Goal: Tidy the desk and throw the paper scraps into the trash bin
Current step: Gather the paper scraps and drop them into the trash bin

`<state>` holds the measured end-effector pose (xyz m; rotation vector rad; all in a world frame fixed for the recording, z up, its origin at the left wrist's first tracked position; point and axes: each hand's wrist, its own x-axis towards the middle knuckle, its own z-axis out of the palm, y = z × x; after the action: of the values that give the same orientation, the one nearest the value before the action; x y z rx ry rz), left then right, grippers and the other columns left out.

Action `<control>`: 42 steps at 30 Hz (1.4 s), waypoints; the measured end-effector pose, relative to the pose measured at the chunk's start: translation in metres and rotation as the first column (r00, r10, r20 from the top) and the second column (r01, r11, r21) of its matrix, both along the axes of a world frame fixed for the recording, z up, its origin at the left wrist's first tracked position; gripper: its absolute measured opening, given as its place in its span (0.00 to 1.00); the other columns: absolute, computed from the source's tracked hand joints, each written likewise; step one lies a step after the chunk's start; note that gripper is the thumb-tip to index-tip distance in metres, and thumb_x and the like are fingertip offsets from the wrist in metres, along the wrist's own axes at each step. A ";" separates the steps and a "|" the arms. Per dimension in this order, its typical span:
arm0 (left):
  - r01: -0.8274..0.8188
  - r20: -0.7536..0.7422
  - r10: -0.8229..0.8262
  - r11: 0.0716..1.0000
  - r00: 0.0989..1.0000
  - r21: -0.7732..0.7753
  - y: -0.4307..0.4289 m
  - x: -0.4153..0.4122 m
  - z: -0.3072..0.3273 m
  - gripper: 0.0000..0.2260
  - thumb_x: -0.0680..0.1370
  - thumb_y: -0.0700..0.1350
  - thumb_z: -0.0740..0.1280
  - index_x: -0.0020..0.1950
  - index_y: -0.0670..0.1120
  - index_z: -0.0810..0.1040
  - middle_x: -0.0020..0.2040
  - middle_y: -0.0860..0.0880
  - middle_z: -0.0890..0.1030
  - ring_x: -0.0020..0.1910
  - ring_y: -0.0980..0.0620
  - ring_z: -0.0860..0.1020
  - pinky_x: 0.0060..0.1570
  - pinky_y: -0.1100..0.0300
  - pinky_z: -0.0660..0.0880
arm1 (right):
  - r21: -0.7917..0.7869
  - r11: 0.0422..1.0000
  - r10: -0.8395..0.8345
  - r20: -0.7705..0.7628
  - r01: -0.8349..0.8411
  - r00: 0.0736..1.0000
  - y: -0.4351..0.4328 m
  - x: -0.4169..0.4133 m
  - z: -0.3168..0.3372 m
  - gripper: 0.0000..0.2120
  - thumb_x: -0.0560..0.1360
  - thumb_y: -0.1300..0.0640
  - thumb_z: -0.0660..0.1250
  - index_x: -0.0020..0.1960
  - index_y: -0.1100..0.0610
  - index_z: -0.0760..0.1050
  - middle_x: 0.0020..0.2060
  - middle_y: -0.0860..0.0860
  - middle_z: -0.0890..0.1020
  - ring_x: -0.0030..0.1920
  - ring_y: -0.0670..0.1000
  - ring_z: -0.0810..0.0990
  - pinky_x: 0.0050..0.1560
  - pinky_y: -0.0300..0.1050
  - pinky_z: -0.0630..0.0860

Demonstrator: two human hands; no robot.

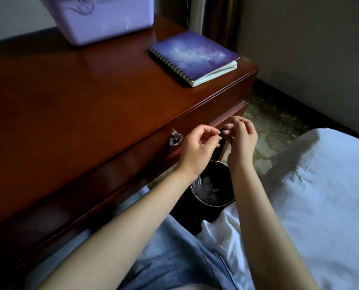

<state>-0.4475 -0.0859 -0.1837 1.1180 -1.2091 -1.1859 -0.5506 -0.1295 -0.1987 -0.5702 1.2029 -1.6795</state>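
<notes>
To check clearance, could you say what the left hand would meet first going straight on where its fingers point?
Probably the right hand, just across from the left hand above the trash bin; depth is unclear, though.

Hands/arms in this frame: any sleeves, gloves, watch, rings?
None visible. The left hand and right hand are bare, with no gloves, rings or watch showing. Both are uncovered from wrist to the frame's lower edge, so no sleeve is in view. Light blue trousers cover the lap.
</notes>
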 end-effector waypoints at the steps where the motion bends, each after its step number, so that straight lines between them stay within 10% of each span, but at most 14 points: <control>1: -0.011 -0.002 0.011 0.999 1.000 -0.047 0.005 0.008 0.013 0.09 0.75 0.35 0.65 0.41 0.48 0.76 0.39 0.49 0.79 0.35 0.59 0.77 0.41 0.65 0.75 | -0.052 0.999 0.013 -0.010 -0.013 1.000 0.003 0.007 0.014 0.07 0.76 0.65 0.62 0.41 0.57 0.75 0.27 0.49 0.76 0.27 0.47 0.72 0.33 0.39 0.70; 16: -0.411 -0.157 0.383 0.884 0.910 -0.223 0.043 0.189 0.105 0.03 0.72 0.41 0.63 0.42 0.47 0.77 0.36 0.54 0.82 0.34 0.58 0.78 0.35 0.67 0.73 | -0.273 0.813 0.397 -0.389 -0.515 0.831 0.017 0.182 0.113 0.07 0.76 0.65 0.62 0.42 0.57 0.75 0.29 0.51 0.76 0.30 0.46 0.73 0.34 0.34 0.72; 28: -0.821 -0.049 0.825 0.551 0.563 -0.147 0.114 0.352 0.102 0.06 0.77 0.39 0.63 0.45 0.46 0.78 0.42 0.49 0.81 0.41 0.54 0.79 0.38 0.66 0.74 | -0.114 0.469 0.647 -0.631 -0.876 0.428 0.049 0.365 0.119 0.07 0.75 0.61 0.63 0.40 0.52 0.76 0.34 0.47 0.80 0.36 0.46 0.79 0.38 0.40 0.74; 35: -0.874 0.393 0.860 0.433 0.326 -0.222 0.132 0.435 0.094 0.08 0.77 0.41 0.62 0.53 0.46 0.79 0.52 0.51 0.80 0.55 0.54 0.77 0.51 0.68 0.72 | 0.014 0.395 0.612 -0.749 -0.919 0.252 0.054 0.445 0.123 0.05 0.77 0.58 0.63 0.50 0.54 0.77 0.42 0.46 0.79 0.37 0.44 0.76 0.37 0.37 0.75; 42: -0.748 0.919 0.354 0.654 0.174 -0.111 0.107 0.512 0.087 0.26 0.80 0.54 0.58 0.75 0.44 0.61 0.76 0.48 0.60 0.76 0.49 0.55 0.74 0.51 0.56 | 0.066 0.454 0.530 -0.821 -0.889 0.210 0.027 0.508 0.116 0.07 0.76 0.57 0.64 0.54 0.55 0.75 0.47 0.48 0.78 0.41 0.43 0.75 0.39 0.33 0.72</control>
<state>0.0640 0.0212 -0.0971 2.4706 -1.0666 -0.0615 -0.0424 -0.1020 -0.0831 -1.9851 0.7588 -0.7418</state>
